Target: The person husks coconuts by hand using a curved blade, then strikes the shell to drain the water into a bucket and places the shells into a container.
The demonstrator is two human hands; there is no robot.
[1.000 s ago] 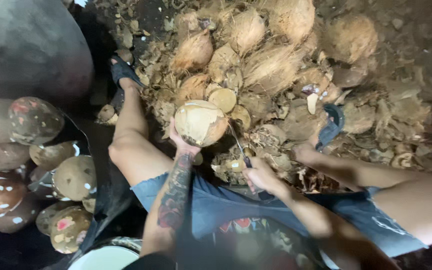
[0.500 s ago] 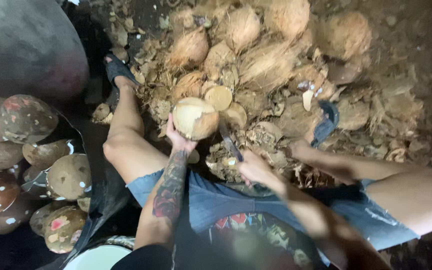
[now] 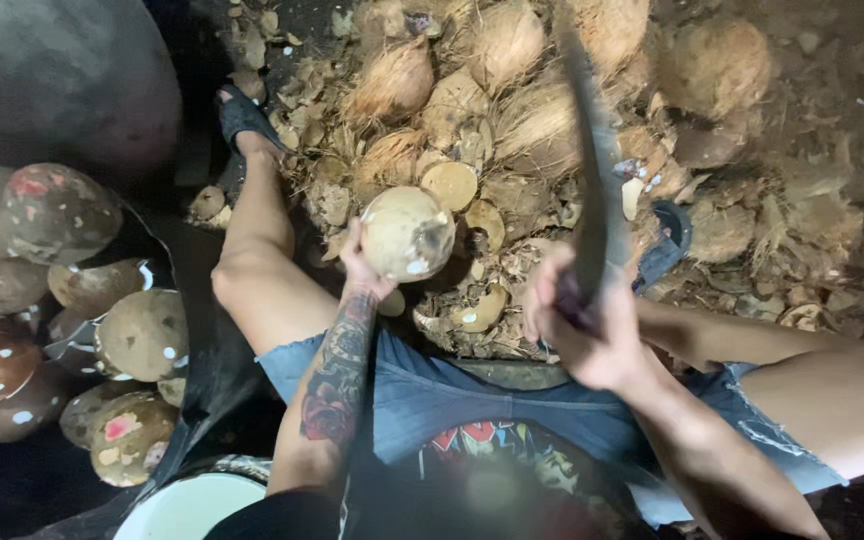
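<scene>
Husks [image 3: 512, 110] crowd twelve o'clock; peeled coconuts [image 3: 102, 320] line nine. Left hand [image 3: 364, 270] fingers cup a pale coconut [image 3: 408, 232] centrally; right hand [image 3: 582, 320] fingers clench a raised blade [image 3: 592, 170].

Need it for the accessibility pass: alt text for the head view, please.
Seen from above, a seated person's left hand holds a pale, round, partly peeled coconut while the right hand raises a long dark blade over a heap of brown fibrous husks; peeled brown coconuts sit at left.
</scene>
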